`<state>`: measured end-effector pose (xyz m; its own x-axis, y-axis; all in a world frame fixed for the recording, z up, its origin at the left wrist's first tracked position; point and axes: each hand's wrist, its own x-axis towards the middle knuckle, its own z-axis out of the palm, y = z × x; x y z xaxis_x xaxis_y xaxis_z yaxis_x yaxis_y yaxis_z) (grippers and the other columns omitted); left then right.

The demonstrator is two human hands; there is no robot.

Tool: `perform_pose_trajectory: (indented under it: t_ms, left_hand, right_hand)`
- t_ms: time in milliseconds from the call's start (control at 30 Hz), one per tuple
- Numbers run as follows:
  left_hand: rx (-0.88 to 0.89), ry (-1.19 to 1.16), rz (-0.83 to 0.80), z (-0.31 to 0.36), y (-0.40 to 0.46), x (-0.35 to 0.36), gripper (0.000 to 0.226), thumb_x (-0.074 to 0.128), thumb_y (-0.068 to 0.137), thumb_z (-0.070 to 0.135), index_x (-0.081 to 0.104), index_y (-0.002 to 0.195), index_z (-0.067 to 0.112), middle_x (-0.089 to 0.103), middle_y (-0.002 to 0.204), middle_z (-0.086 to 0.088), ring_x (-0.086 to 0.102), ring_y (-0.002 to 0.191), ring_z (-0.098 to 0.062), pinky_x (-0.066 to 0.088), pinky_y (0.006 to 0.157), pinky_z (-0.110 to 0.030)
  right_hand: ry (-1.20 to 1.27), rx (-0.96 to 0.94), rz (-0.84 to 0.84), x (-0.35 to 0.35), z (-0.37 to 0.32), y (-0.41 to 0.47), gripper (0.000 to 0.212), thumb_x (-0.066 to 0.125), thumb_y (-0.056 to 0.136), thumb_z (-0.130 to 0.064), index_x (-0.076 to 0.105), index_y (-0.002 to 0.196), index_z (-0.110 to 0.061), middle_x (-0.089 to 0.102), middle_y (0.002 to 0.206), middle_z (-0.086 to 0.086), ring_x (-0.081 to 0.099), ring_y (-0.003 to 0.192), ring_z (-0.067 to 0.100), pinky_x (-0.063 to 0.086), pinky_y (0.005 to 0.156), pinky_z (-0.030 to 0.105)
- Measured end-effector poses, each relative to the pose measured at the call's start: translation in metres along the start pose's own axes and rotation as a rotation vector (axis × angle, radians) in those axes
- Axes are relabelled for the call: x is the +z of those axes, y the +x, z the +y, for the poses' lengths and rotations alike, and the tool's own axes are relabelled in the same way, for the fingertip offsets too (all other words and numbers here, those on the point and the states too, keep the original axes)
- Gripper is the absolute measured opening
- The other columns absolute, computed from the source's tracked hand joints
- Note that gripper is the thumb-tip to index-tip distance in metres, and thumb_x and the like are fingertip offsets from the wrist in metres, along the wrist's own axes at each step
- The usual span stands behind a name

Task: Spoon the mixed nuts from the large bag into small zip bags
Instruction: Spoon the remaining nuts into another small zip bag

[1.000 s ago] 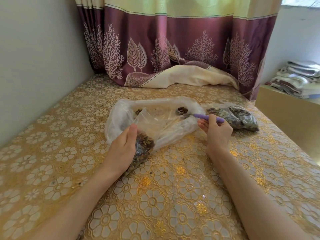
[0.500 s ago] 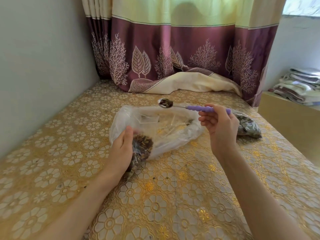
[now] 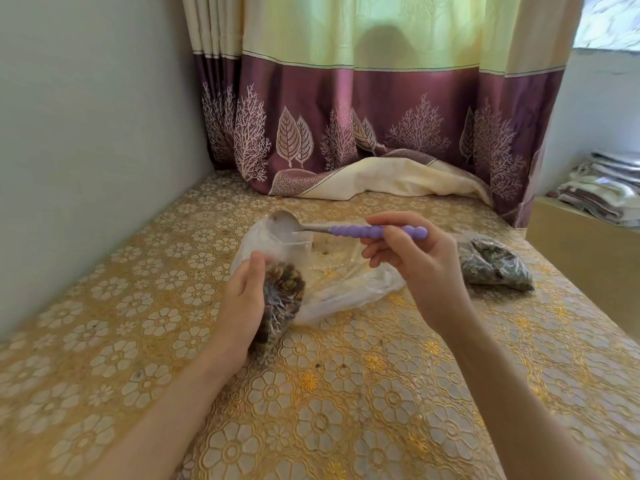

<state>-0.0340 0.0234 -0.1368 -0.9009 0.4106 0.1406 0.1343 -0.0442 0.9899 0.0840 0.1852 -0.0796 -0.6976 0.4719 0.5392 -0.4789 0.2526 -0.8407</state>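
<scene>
Shiny metal spoon (image 3: 287, 221), clear plastic bag (image 3: 346, 289), seemingly embossed tablecloth (image 3: 346, 393).

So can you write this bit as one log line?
left hand: holds small zip bag | right hand: holds spoon at bag mouth

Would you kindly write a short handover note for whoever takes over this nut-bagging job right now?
Left hand grips the small zip bag, partly filled with nuts, mouth up.
Right hand pinches the purple-handled spoon, bowl at the bag's mouth and looking almost empty.
Large bag lies open and nearly empty behind.
Done: one filled bag lies to the right.
Left: scoop the remaining nuts, then seal.
</scene>
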Motion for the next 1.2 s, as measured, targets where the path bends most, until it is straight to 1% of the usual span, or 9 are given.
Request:
perform_pose_trajectory:
  t_ms: [133, 267, 467, 600, 733, 900, 1000, 1067, 1200]
  left_hand:
    - [-0.003, -0.047, 0.033, 0.007, 0.003, -0.007, 0.042, 0.033, 0.081, 0.062, 0.062, 0.094, 0.035, 0.066, 0.103, -0.006, 0.064, 0.095, -0.023, 0.055, 0.079, -0.049]
    - [0.019, -0.055, 0.154, 0.012, 0.011, -0.019, 0.035, 0.034, 0.089, 0.056, 0.062, 0.087, 0.036, 0.065, 0.092, 0.0, 0.065, 0.087, -0.022, 0.057, 0.06, -0.037]
    - [0.056, -0.012, 0.258, 0.007, 0.021, -0.031, 0.034, 0.033, 0.093, 0.054, 0.06, 0.086, 0.035, 0.062, 0.096, 0.002, 0.06, 0.096, -0.022, 0.053, 0.08, -0.052]
    - [0.092, 0.062, 0.254, -0.001, 0.024, -0.032, 0.032, 0.03, 0.095, 0.051, 0.057, 0.089, 0.033, 0.058, 0.091, 0.008, 0.058, 0.092, -0.012, 0.051, 0.066, -0.028]
    - [0.088, 0.085, 0.223, -0.007, 0.025, -0.033, 0.034, 0.029, 0.088, 0.059, 0.055, 0.088, 0.036, 0.059, 0.091, 0.007, 0.056, 0.086, -0.008, 0.047, 0.064, -0.026]
    - [0.074, 0.069, 0.218, -0.008, 0.028, -0.034, 0.033, 0.029, 0.091, 0.055, 0.055, 0.087, 0.036, 0.059, 0.091, 0.008, 0.056, 0.086, -0.007, 0.045, 0.063, -0.025]
    - [0.073, 0.055, 0.218, -0.009, 0.029, -0.034, 0.035, 0.028, 0.088, 0.058, 0.055, 0.087, 0.036, 0.059, 0.092, 0.009, 0.057, 0.088, -0.007, 0.046, 0.065, -0.025]
    - [0.066, 0.046, 0.209, -0.01, 0.03, -0.034, 0.037, 0.028, 0.085, 0.06, 0.056, 0.089, 0.036, 0.06, 0.095, 0.006, 0.058, 0.093, -0.012, 0.05, 0.071, -0.031]
    - [0.046, 0.044, 0.214, -0.013, 0.034, -0.036, 0.037, 0.029, 0.09, 0.057, 0.058, 0.095, 0.034, 0.062, 0.103, 0.001, 0.058, 0.102, -0.021, 0.051, 0.087, -0.048]
  right_hand:
    - [0.177, 0.049, 0.149, -0.004, 0.001, 0.006, 0.02, 0.047, 0.097, -0.008, 0.065, 0.092, -0.003, 0.072, 0.081, 0.012, 0.063, 0.067, 0.018, 0.052, 0.061, 0.024]
    - [0.096, 0.104, 0.282, -0.011, 0.011, 0.012, 0.027, 0.05, 0.097, -0.02, 0.067, 0.083, -0.006, 0.071, 0.084, 0.021, 0.062, 0.064, 0.017, 0.053, 0.062, 0.026]
    - [-0.152, 0.172, 0.294, -0.013, 0.033, 0.027, 0.045, 0.051, 0.097, -0.023, 0.071, 0.057, -0.02, 0.069, 0.058, -0.005, 0.059, 0.055, 0.007, 0.051, 0.053, 0.016]
    - [-0.236, 0.207, 0.276, -0.012, 0.042, 0.041, 0.051, 0.05, 0.097, -0.027, 0.07, 0.053, -0.043, 0.066, 0.052, -0.009, 0.057, 0.057, 0.01, 0.052, 0.055, 0.021]
    - [-0.319, 0.232, 0.312, -0.015, 0.053, 0.059, 0.049, 0.051, 0.097, -0.028, 0.065, 0.051, -0.019, 0.062, 0.047, -0.008, 0.056, 0.053, 0.011, 0.05, 0.051, 0.022]
    - [-0.35, 0.254, 0.258, -0.014, 0.064, 0.072, 0.056, 0.048, 0.098, -0.027, 0.065, 0.045, -0.019, 0.062, 0.047, -0.008, 0.055, 0.051, 0.008, 0.048, 0.05, 0.019]
    - [-0.328, 0.269, 0.196, -0.007, 0.071, 0.08, 0.059, 0.047, 0.098, -0.025, 0.068, 0.043, -0.031, 0.064, 0.048, -0.009, 0.056, 0.049, 0.005, 0.048, 0.048, 0.017]
    - [-0.33, 0.278, 0.159, -0.003, 0.074, 0.084, 0.06, 0.045, 0.098, -0.022, 0.069, 0.045, -0.034, 0.065, 0.049, -0.01, 0.055, 0.047, 0.001, 0.047, 0.047, 0.015]
    - [-0.287, 0.355, 0.107, 0.006, 0.081, 0.09, 0.057, 0.042, 0.098, -0.015, 0.066, 0.046, -0.016, 0.066, 0.05, -0.007, 0.055, 0.046, 0.003, 0.047, 0.046, 0.014]
